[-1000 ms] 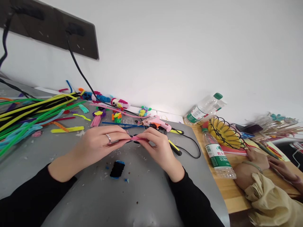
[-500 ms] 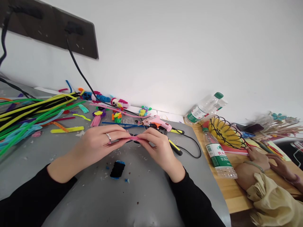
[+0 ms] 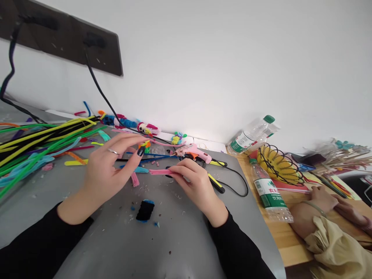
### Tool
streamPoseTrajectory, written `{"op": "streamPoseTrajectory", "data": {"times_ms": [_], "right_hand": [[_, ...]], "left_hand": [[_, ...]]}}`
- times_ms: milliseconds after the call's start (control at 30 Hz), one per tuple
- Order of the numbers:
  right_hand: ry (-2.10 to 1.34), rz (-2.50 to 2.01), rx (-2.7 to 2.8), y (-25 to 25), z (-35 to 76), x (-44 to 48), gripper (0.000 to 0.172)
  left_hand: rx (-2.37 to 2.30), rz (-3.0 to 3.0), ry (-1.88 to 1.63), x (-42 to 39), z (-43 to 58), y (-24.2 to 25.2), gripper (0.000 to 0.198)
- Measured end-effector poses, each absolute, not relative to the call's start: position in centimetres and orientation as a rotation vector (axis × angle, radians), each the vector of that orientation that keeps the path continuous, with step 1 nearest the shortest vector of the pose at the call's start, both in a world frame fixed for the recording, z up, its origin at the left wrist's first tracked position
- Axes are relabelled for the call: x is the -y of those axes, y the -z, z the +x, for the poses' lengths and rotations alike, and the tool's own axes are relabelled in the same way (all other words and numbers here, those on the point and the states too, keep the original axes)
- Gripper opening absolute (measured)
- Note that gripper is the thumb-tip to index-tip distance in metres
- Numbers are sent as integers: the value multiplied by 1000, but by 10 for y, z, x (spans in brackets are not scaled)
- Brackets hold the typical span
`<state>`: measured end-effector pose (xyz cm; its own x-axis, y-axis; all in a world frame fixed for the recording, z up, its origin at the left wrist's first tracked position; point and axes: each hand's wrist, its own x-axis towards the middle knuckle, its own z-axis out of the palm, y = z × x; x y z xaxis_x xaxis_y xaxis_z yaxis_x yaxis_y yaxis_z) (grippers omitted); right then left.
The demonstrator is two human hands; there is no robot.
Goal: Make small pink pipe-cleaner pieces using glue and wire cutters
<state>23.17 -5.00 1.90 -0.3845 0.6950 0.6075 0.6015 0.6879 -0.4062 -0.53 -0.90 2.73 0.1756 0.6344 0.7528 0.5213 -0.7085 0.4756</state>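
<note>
Grey mat (image 3: 116, 252) beneath your hands, smooth, flecked with scraps; plain white wall (image 3: 188, 69) on the far side. Two green-capped clear plastic bottles at right: the nearer bottle's (image 3: 269, 190) label shows red characters beginning 农, with 饮用 in white below; the farther bottle (image 3: 243, 138) has matching colours, lettering too small to read. Your right hand (image 3: 199, 184) pinches one folded pink fuzzy strip (image 3: 159, 171), free end pointing left, above the mat's middle. Your left hand (image 3: 107, 166) is released, thumb and forefinger parted, just left of that strip. Nearer you lies one black fuzzy rectangle (image 3: 145, 211), blue-edged. Farther: one pink glue gun (image 3: 201, 154). Left: bundled fuzzy stems (image 3: 52, 133), too many to count.
</note>
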Motion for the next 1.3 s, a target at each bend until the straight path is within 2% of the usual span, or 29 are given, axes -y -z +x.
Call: {"op": "streamPoseTrajectory", "data": {"times_ms": [100, 200, 267, 333, 433, 533, 633, 767, 1300], "right_hand": [[-118, -987, 2108, -19, 232, 50, 19], [-93, -1002, 2111, -20, 233, 50, 20], [-69, -1005, 2115, -19, 233, 50, 20], [-31, -995, 2117, -19, 233, 50, 20], [40, -977, 2118, -20, 233, 51, 21], [81, -971, 2118, -21, 234, 51, 22], [98, -972, 2117, -22, 234, 52, 22], [109, -965, 2125, -24, 233, 52, 22], [110, -1000, 2068, -21, 236, 50, 20]], "left_hand": [[-1170, 2138, -1823, 3, -8, -28, 35], [-1095, 1918, -2191, -6, -15, -29, 58], [-1103, 1771, -2227, -9, -18, -28, 57], [-1102, 1726, -2147, -8, -17, -28, 41], [-1185, 1994, -1778, 1, -10, -27, 17], [-974, 2407, -1585, 10, -4, -27, 20], [-795, 2589, -1547, 11, -1, -25, 26], [-782, 2600, -1526, 11, 3, -24, 18], [-1149, 1781, -1483, 14, -4, -28, 23]]}}
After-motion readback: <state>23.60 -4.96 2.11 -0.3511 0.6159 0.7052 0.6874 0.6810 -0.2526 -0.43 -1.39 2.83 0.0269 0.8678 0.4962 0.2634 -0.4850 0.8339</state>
